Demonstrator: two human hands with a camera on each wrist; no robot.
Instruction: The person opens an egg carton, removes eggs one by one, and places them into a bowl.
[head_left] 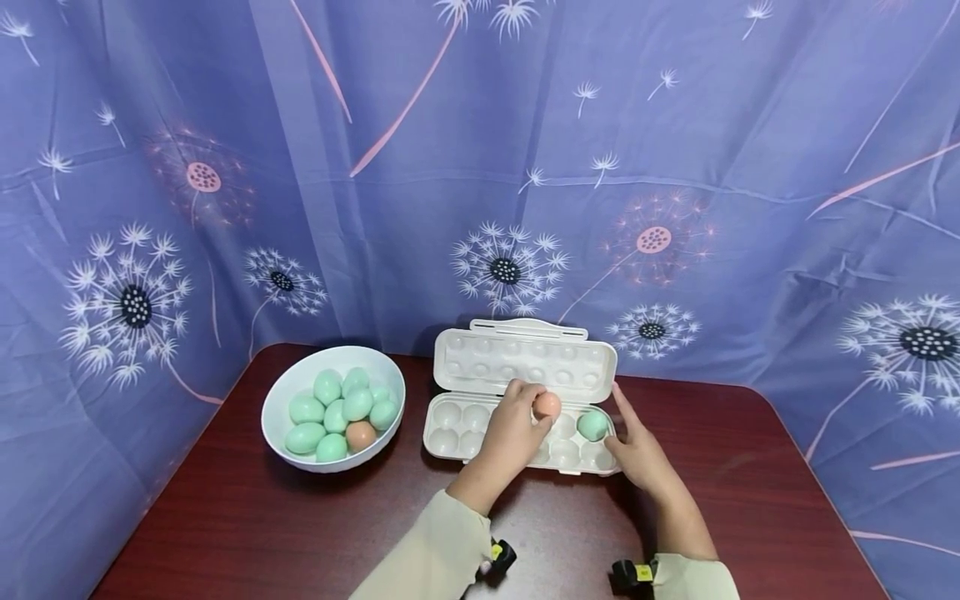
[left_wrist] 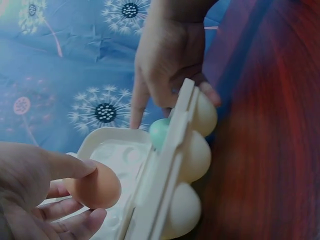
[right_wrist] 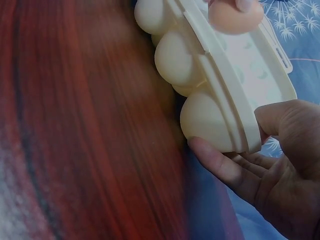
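Observation:
My left hand (head_left: 510,425) pinches a brown egg (head_left: 549,406) between thumb and fingers, over the middle of a white plastic egg carton (head_left: 447,442). The left wrist view shows this brown egg (left_wrist: 99,186) at the fingertips, above the carton's row of cups. A pale green egg (head_left: 592,425) sits in a back cup near the carton's right end. Around that end my right hand (head_left: 641,454) grips the carton, thumb over the rim and a finger against the underside of a cup (right_wrist: 207,122) in the right wrist view. The carton's lid (head_left: 525,367) stands open behind.
To the left of the carton, a white bowl (head_left: 272,417) holds several pale green eggs (head_left: 327,387) and one brown egg (head_left: 361,436). Both stand on a dark red wooden table (head_left: 360,533). A blue dandelion-print curtain (head_left: 420,208) hangs right behind the table.

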